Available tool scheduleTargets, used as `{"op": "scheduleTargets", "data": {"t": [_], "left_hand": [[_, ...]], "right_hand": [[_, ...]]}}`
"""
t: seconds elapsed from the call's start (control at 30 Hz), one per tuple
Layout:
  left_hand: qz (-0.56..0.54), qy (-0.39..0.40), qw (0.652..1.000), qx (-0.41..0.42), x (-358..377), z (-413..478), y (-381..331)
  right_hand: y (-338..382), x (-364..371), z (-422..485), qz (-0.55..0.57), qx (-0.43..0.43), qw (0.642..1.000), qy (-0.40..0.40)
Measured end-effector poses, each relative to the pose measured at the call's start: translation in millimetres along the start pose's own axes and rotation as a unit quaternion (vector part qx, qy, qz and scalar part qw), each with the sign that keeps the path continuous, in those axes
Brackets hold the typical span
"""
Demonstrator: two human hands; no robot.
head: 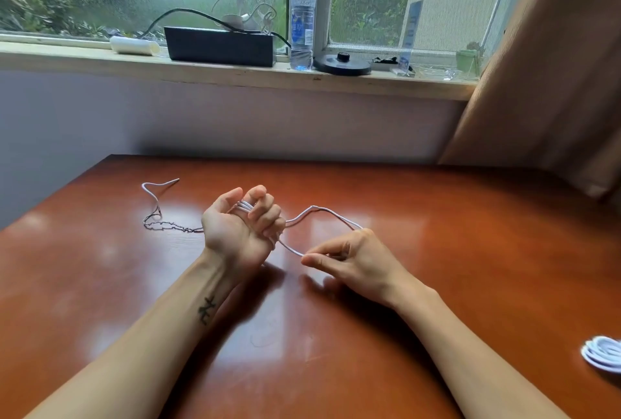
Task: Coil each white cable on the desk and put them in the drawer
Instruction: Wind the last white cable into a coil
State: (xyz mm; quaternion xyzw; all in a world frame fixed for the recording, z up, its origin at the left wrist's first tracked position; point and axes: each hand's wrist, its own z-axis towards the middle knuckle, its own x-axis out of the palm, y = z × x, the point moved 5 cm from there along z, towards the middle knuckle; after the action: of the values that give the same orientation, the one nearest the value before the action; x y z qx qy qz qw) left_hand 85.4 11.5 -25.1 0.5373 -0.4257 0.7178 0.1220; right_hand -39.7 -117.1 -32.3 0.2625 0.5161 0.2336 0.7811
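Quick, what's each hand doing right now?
Left hand: fingers curled round loops of the white cable.
Right hand: pinching the same cable between thumb and fingertips.

Domestic study corner — a home or dormitory room.
A wooden desk (437,217) is set below a windowsill (201,71), where a water bottle (302,18) and a kettle base (342,64) are kept at twelve o'clock; a curtain (554,82) is hung at two.

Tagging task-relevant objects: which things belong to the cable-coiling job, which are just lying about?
Job: white cable, looped in the left hand and pinched by the right hand; coiled white cable at the right edge of the desk.
Lying about, on the windowsill: water bottle, black box, white roll, round black base, green pot.
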Motion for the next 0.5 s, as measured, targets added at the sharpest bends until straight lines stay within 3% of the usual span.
{"op": "scheduleTargets", "data": {"t": [0.2, 0.33, 0.5], "left_hand": [[0.121, -0.063, 0.990, 0.035, -3.1, 6.3, 2.2], [0.303, -0.078, 0.943, 0.114, -3.0, 8.4, 0.9], [0.436, -0.061, 0.878, 0.188, 0.9, 7.2, 0.9]], "right_hand": [[3.2, 0.8, -1.2, -0.008, 0.013, 1.000, 0.016], [3.8, -5.5, -2.2, -0.028, -0.007, 0.999, -0.019], [11.3, -10.6, -1.4, -0.065, -0.060, 0.993, -0.078]]}}
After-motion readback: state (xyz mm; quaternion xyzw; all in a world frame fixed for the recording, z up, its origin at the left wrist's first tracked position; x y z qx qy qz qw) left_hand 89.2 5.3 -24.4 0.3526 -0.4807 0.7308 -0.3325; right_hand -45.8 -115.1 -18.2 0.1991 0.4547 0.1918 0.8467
